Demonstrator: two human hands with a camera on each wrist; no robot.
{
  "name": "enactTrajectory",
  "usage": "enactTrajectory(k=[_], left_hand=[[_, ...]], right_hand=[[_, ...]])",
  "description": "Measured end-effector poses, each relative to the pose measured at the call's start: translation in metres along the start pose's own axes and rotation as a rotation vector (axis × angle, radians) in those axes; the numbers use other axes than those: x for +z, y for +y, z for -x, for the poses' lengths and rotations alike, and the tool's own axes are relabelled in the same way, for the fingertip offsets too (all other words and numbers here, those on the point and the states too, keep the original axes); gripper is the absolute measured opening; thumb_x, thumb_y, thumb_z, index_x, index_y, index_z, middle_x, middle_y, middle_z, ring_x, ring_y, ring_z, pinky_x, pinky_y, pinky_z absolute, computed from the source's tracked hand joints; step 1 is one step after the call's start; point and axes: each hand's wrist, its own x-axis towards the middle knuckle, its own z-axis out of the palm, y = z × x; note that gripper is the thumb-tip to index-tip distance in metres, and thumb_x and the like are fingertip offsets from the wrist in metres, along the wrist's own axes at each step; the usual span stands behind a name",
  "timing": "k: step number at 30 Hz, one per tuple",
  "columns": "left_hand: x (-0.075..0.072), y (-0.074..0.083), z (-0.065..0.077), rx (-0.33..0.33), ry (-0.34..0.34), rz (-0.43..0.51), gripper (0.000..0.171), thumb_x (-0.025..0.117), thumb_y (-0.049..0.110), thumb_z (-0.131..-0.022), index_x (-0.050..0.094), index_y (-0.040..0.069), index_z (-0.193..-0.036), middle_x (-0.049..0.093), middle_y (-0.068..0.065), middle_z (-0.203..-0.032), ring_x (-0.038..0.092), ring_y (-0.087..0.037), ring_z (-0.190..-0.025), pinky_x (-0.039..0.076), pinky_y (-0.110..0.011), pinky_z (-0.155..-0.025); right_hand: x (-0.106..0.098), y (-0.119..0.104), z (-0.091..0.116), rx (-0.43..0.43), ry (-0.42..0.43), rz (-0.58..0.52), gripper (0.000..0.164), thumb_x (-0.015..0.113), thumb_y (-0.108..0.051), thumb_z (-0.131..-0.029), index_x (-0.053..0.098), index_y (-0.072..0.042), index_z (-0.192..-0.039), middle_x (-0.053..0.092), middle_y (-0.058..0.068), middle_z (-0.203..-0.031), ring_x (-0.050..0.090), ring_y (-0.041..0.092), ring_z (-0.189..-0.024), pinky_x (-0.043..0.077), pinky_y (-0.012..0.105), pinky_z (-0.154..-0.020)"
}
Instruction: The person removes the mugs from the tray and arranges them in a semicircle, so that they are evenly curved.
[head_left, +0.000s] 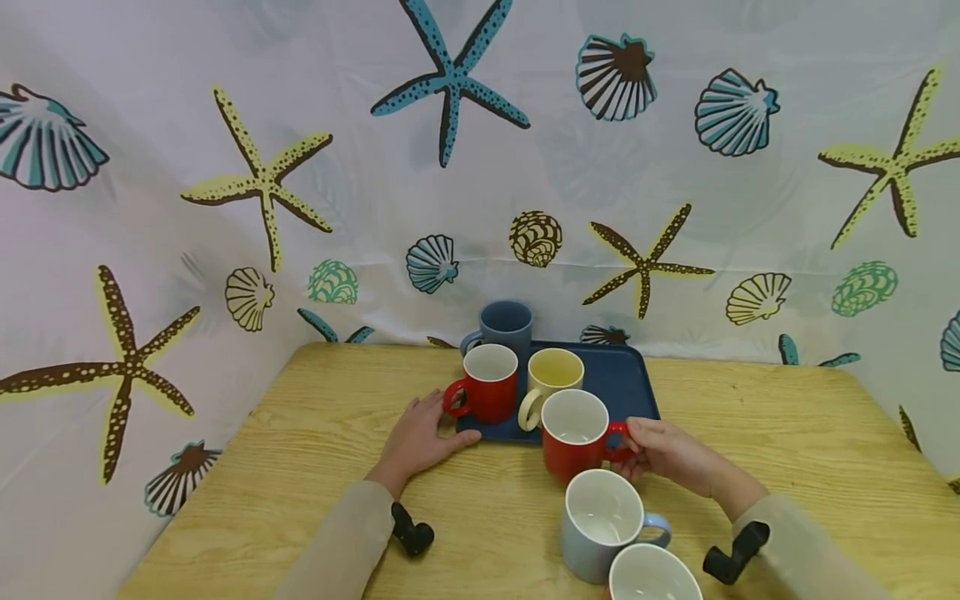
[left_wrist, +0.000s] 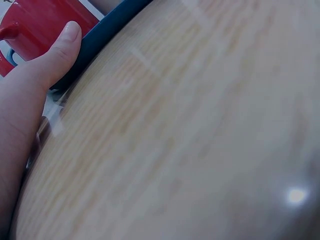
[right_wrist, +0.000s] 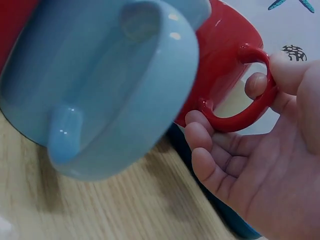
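Observation:
My right hand (head_left: 667,454) pinches the handle of a red mug (head_left: 573,437) with a white inside, its thumb and forefinger on the loop in the right wrist view. That mug overlaps the front edge of the blue tray (head_left: 615,375) in the head view. My left hand (head_left: 423,433) lies at the tray's front left corner, thumb stretched along the front edge. Close to its fingers, another red mug (head_left: 491,392) stands on the tray. A cream mug (head_left: 555,371) and a blue mug (head_left: 506,325) are on the tray too.
In front of the held mug stands a light blue mug (head_left: 600,525), its handle to the right. Nearer still is a mug with a white inside (head_left: 652,575), cut off by the frame. Behind the wooden table (head_left: 300,467) hangs a patterned cloth (head_left: 360,217).

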Motion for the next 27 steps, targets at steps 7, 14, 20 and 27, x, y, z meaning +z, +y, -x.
enactTrajectory(k=[7,14,20,27], left_hand=[[0.0,0.0,-0.001,-0.015,-0.017,-0.008,0.088,0.051,0.075,-0.074,0.045,0.015,-0.138,0.044,-0.008,-0.14,0.032,-0.029,-0.133,0.019,-0.052,-0.108],[-0.001,0.001,0.0,-0.018,-0.012,-0.006,0.088,0.053,0.073,-0.075,0.046,0.013,-0.138,0.044,-0.01,-0.14,0.032,-0.03,-0.133,0.019,-0.052,-0.108],[-0.002,0.002,0.0,-0.031,-0.02,-0.009,0.09,0.051,0.076,-0.074,0.045,0.014,-0.139,0.043,-0.01,-0.14,0.031,-0.029,-0.134,0.019,-0.052,-0.108],[0.0,0.0,-0.001,-0.032,-0.019,-0.01,0.093,0.048,0.079,-0.072,0.045,0.014,-0.139,0.044,-0.01,-0.14,0.032,-0.029,-0.133,0.019,-0.051,-0.108]], right_hand=[[0.005,0.006,-0.004,-0.007,-0.035,-0.001,0.035,0.032,-0.033,-0.102,0.051,-0.011,-0.084,0.059,0.007,-0.098,0.057,0.023,-0.087,0.048,0.036,-0.08],[0.01,0.011,-0.007,0.018,-0.055,-0.025,0.031,0.035,-0.033,-0.102,0.055,-0.013,-0.088,0.058,0.003,-0.096,0.053,0.019,-0.088,0.045,0.036,-0.082],[0.014,0.013,-0.009,0.025,-0.065,-0.043,0.03,0.035,-0.032,-0.102,0.055,-0.014,-0.088,0.05,0.002,-0.085,0.05,0.017,-0.086,0.042,0.034,-0.078],[0.016,0.015,-0.01,0.022,-0.094,-0.058,0.031,0.034,-0.031,-0.102,0.054,-0.015,-0.086,0.046,-0.001,-0.079,0.049,0.013,-0.082,0.04,0.031,-0.075]])
